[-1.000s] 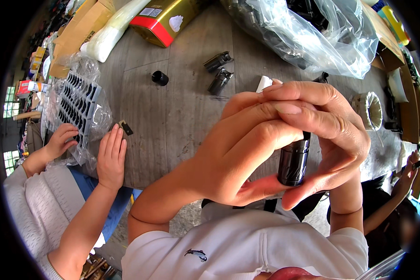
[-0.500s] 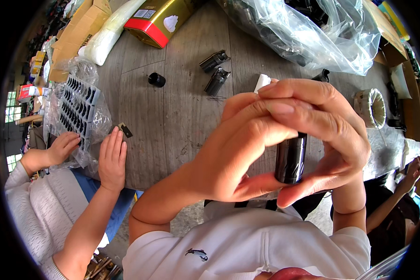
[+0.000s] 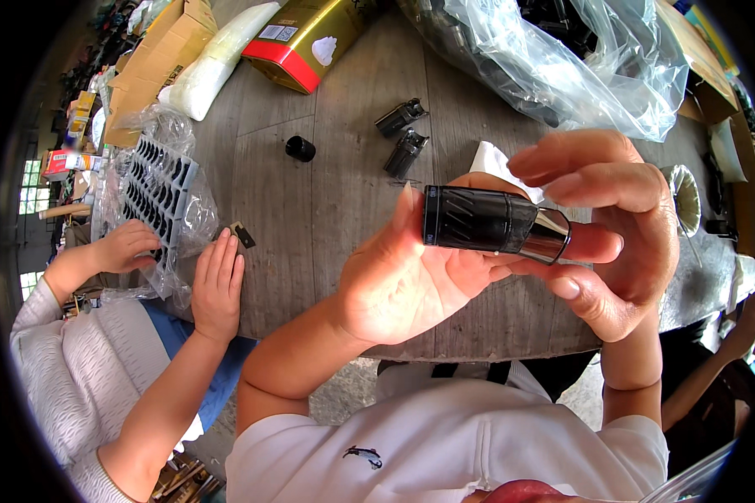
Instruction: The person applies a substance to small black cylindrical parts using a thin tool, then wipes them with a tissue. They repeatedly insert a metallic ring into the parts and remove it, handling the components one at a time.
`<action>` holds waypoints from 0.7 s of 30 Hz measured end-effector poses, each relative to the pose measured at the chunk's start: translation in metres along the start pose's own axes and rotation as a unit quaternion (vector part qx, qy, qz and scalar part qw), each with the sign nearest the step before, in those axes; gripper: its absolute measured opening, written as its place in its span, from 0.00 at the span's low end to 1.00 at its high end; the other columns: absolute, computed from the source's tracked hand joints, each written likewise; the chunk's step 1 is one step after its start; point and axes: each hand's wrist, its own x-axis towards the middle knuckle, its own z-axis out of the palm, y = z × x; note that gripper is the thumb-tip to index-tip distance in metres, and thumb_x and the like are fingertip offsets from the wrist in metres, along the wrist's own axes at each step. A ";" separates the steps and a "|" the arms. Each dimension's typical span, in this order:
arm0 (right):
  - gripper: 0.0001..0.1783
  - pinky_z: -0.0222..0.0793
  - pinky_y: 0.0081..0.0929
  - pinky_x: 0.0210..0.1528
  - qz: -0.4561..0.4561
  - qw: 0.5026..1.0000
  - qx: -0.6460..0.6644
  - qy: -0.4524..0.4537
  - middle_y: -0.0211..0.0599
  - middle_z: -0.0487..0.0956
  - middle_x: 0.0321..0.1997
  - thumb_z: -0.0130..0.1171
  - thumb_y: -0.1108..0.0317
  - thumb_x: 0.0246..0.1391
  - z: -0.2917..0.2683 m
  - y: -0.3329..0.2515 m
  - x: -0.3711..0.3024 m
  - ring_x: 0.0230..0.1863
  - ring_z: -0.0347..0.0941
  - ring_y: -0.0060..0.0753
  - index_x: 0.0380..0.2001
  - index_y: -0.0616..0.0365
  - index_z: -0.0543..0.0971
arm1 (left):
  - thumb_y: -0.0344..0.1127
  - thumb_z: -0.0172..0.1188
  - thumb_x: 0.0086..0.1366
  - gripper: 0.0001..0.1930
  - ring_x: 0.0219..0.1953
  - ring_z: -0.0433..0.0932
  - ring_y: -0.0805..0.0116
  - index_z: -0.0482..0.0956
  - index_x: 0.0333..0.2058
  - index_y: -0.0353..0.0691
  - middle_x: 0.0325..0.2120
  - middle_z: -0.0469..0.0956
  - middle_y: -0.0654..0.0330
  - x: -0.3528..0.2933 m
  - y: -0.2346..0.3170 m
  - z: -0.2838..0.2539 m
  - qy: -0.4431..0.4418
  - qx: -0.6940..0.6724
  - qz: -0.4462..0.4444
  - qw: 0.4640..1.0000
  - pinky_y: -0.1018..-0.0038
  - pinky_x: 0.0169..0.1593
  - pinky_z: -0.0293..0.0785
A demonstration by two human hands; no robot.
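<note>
A glossy black cylinder (image 3: pixel 474 220) with a slanted, silvery end lies sideways in my left hand (image 3: pixel 394 289), the silvery end to the right. My left thumb presses against its left end, while the palm is turned up and the fingers pass beneath and behind it. Around the silvery end curves my right hand (image 3: pixel 637 226), its fingers and thumb spread apart; whether it touches the cylinder I cannot tell. On the table beyond, two similar black cylindrical parts (image 3: pixel 404 153) lie side by side, with a short black cap (image 3: pixel 300 148) to their left.
A gold-and-red tin (image 3: pixel 302 50) and a large clear plastic bag (image 3: pixel 554 75) of black parts occupy the far side. At left, a co-worker's hands (image 3: pixel 216 289) rest near a tray of dark pieces (image 3: pixel 155 189). White paper (image 3: pixel 495 159) lies behind my hands; a white-lined round container (image 3: pixel 684 197) stands right.
The cylinder has turned from upright to sideways. My left palm has rolled upward beneath it, and my right fingers have spread apart. The view has shifted slightly.
</note>
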 end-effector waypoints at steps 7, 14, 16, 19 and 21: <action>0.22 0.69 0.32 0.40 -0.015 0.999 0.008 0.038 0.54 0.74 0.38 0.61 0.58 0.48 0.004 0.002 -0.003 0.39 0.73 0.41 0.39 0.64 0.70 | 0.56 0.35 0.68 0.32 0.61 0.60 0.53 0.57 0.58 0.34 0.57 0.63 0.49 -0.001 -0.001 -0.002 0.004 0.040 -0.012 0.999 0.58 0.61 0.56; 0.22 0.67 0.29 0.40 -0.030 0.997 -0.072 0.006 0.49 0.76 0.34 0.52 0.53 0.56 0.002 0.001 0.000 0.35 0.73 0.37 0.40 0.64 0.73 | 0.56 0.43 0.66 0.33 0.60 0.60 0.56 0.56 0.59 0.35 0.57 0.62 0.50 -0.005 -0.003 0.000 0.035 0.026 -0.052 0.998 0.58 0.59 0.59; 0.23 0.66 0.29 0.40 0.014 0.998 -0.056 0.023 0.48 0.75 0.34 0.50 0.51 0.57 0.005 -0.002 -0.002 0.36 0.72 0.36 0.38 0.64 0.73 | 0.57 0.49 0.63 0.36 0.59 0.62 0.58 0.56 0.59 0.35 0.57 0.62 0.50 -0.005 -0.002 0.004 0.057 0.047 -0.060 0.995 0.59 0.58 0.63; 0.25 0.66 0.28 0.40 0.044 0.999 -0.020 0.022 0.46 0.73 0.36 0.47 0.47 0.58 0.005 -0.001 -0.003 0.37 0.71 0.34 0.37 0.63 0.74 | 0.61 0.62 0.52 0.45 0.55 0.67 0.63 0.57 0.59 0.35 0.54 0.64 0.51 -0.005 0.004 0.011 0.103 0.113 -0.081 0.985 0.65 0.53 0.68; 0.27 0.66 0.28 0.40 0.089 0.996 0.004 0.027 0.46 0.71 0.38 0.47 0.45 0.57 0.005 -0.006 -0.003 0.37 0.70 0.33 0.35 0.62 0.74 | 0.59 0.63 0.52 0.45 0.53 0.67 0.62 0.58 0.59 0.35 0.53 0.65 0.52 -0.004 0.007 0.011 0.093 0.124 -0.089 0.984 0.64 0.54 0.68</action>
